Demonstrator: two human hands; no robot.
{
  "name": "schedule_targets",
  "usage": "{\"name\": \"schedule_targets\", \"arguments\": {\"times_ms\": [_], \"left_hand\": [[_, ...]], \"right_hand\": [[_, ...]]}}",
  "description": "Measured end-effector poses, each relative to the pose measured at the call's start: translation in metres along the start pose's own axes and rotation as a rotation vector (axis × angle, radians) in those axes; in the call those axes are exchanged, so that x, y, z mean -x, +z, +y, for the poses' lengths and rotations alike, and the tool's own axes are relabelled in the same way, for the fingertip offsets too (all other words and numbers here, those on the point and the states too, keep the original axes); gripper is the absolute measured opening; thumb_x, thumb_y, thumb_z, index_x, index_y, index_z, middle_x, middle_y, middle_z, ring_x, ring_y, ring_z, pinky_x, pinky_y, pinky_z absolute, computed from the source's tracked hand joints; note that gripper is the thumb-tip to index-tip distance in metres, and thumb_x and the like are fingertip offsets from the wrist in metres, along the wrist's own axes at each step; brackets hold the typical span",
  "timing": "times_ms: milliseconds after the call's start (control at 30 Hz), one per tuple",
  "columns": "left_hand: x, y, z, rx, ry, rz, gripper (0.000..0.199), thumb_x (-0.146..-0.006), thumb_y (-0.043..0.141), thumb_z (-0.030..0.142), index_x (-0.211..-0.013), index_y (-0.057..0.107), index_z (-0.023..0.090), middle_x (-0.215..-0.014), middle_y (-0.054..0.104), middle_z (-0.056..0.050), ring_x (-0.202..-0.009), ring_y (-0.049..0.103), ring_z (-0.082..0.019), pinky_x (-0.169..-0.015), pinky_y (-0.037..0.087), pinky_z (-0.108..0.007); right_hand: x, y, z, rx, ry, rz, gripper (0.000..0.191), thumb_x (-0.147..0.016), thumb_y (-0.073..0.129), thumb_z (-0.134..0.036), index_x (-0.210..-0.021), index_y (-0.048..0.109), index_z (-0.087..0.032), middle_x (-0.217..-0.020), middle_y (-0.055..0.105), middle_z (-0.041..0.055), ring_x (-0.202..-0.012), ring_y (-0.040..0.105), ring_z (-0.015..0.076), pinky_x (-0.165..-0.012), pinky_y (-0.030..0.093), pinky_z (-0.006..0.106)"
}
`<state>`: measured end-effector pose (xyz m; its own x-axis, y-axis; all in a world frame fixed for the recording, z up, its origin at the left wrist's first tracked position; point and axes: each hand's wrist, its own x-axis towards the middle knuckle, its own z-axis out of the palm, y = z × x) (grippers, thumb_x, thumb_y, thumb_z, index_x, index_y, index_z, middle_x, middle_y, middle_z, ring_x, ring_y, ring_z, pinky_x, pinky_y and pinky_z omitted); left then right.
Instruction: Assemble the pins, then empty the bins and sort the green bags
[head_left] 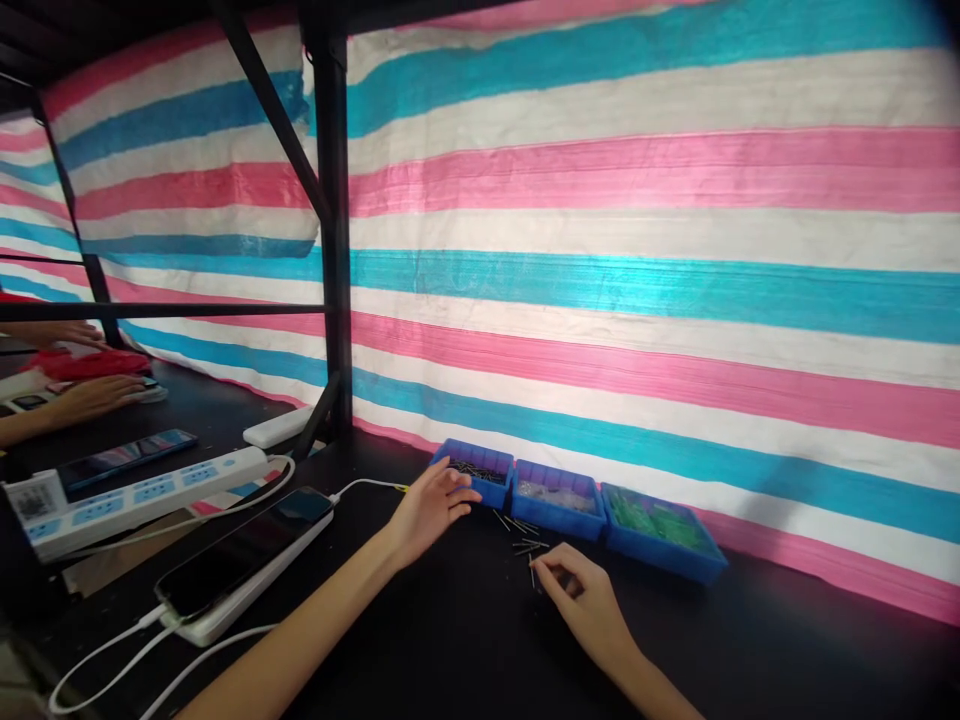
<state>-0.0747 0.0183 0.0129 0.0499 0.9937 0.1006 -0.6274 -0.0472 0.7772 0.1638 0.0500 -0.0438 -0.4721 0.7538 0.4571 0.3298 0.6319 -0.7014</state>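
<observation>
A pink, blue and white striped plastic sheet is hung behind a flat black tabletop. At the left, a long white power strip is laid. Three rectangular blue plastic trays are lined up along the sheet: the right tray is filled with green pieces, the middle tray with clear ones, the left tray with thin dark metal pins. The two hands are held apart. The left hand, fingers parted, is held by the left tray; whether it is touched cannot be told. By the right hand, one thin metal pin is pinched between thumb and forefinger, near loose pins on the tabletop.
</observation>
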Motion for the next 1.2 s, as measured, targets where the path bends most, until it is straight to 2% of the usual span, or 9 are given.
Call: {"name": "schedule_targets", "arguments": {"times_ms": [133, 300, 500, 700, 833, 933, 1033, 1100, 1200], "left_hand": [[0.010, 0.015, 0.004, 0.237, -0.032, -0.147, 0.033, -0.084, 0.053, 0.032, -0.057, 0.044, 0.016, -0.067, 0.049, 0.000, -0.068, 0.056, -0.011, -0.065, 0.045, -0.023], [0.013, 0.021, 0.000, 0.299, 0.030, -0.212, 0.030, -0.088, 0.050, 0.026, -0.060, 0.044, 0.014, -0.062, 0.038, 0.003, -0.054, 0.042, -0.006, -0.051, 0.038, -0.017], [0.013, 0.019, -0.005, 0.299, 0.016, -0.201, 0.029, -0.087, 0.051, 0.025, -0.061, 0.043, 0.014, -0.062, 0.037, 0.003, -0.051, 0.037, -0.005, -0.048, 0.034, -0.016], [0.011, 0.018, -0.010, 0.236, -0.021, -0.100, 0.031, -0.082, 0.058, 0.025, -0.060, 0.037, 0.016, -0.060, 0.036, 0.005, -0.047, 0.035, -0.005, -0.048, 0.032, -0.017], [0.011, 0.017, -0.025, -0.144, -0.045, -0.113, 0.037, -0.086, 0.045, 0.037, -0.056, 0.036, 0.017, -0.062, 0.043, 0.002, -0.056, 0.047, -0.010, -0.057, 0.038, -0.024], [0.016, 0.017, -0.040, -0.707, 0.097, -0.170, 0.043, -0.089, 0.032, 0.039, -0.056, 0.046, 0.016, -0.071, 0.056, -0.005, -0.072, 0.055, -0.017, -0.073, 0.041, -0.031], [0.020, 0.017, -0.049, -1.336, 0.286, -0.245, 0.023, -0.082, 0.047, 0.029, -0.066, 0.059, 0.018, -0.089, 0.064, -0.006, -0.089, 0.058, -0.022, -0.083, 0.042, -0.036], [0.020, 0.014, -0.052, -1.609, 0.400, -0.300, 0.010, -0.076, 0.054, 0.021, -0.078, 0.064, 0.022, -0.101, 0.065, -0.004, -0.102, 0.057, -0.024, -0.087, 0.044, -0.037], [0.016, 0.006, -0.055, -1.829, 0.553, -0.415, 0.024, -0.074, 0.056, 0.017, -0.095, 0.063, 0.027, -0.114, 0.063, -0.003, -0.114, 0.052, -0.026, -0.088, 0.047, -0.039]], "right_hand": [[-0.001, 0.000, 0.001, -0.042, 0.024, 0.007, 0.032, -0.086, 0.048, -0.042, -0.073, 0.064, -0.017, -0.068, 0.058, 0.0032, -0.059, 0.054, 0.0148, -0.045, 0.036, 0.022], [-0.002, 0.001, 0.004, -0.074, 0.077, 0.018, 0.033, -0.084, 0.049, -0.044, -0.073, 0.063, -0.016, -0.065, 0.057, 0.0024, -0.056, 0.052, 0.0142, -0.045, 0.036, 0.022], [-0.004, 0.003, 0.006, -0.121, 0.114, 0.028, 0.036, -0.083, 0.049, -0.047, -0.070, 0.061, -0.016, -0.061, 0.056, 0.0021, -0.054, 0.052, 0.0149, -0.044, 0.037, 0.023], [-0.009, 0.006, 0.007, -0.111, 0.083, 0.057, 0.029, -0.082, 0.051, -0.039, -0.070, 0.064, -0.015, -0.063, 0.060, 0.0031, -0.057, 0.054, 0.0150, -0.050, 0.040, 0.023], [-0.013, 0.006, 0.009, -0.119, 0.107, 0.078, 0.022, -0.078, 0.056, -0.033, -0.071, 0.066, -0.014, -0.064, 0.062, 0.0028, -0.058, 0.054, 0.0141, -0.051, 0.040, 0.022], [-0.015, 0.006, 0.012, -0.150, 0.148, 0.088, 0.020, -0.076, 0.058, -0.030, -0.071, 0.066, -0.013, -0.063, 0.062, 0.0029, -0.056, 0.054, 0.0132, -0.050, 0.038, 0.021], [-0.017, 0.006, 0.015, -0.191, 0.173, 0.102, 0.017, -0.075, 0.059, -0.027, -0.073, 0.067, -0.013, -0.060, 0.061, 0.0023, -0.053, 0.051, 0.0118, -0.049, 0.037, 0.021], [-0.018, 0.005, 0.015, -0.211, 0.183, 0.103, 0.015, -0.073, 0.060, -0.025, -0.072, 0.068, -0.013, -0.058, 0.060, 0.0013, -0.051, 0.048, 0.0104, -0.048, 0.035, 0.021], [-0.019, 0.003, 0.014, -0.246, 0.201, 0.113, 0.011, -0.071, 0.061, -0.022, -0.072, 0.068, -0.013, -0.058, 0.059, 0.0001, -0.049, 0.044, 0.0087, -0.047, 0.034, 0.020]]}}
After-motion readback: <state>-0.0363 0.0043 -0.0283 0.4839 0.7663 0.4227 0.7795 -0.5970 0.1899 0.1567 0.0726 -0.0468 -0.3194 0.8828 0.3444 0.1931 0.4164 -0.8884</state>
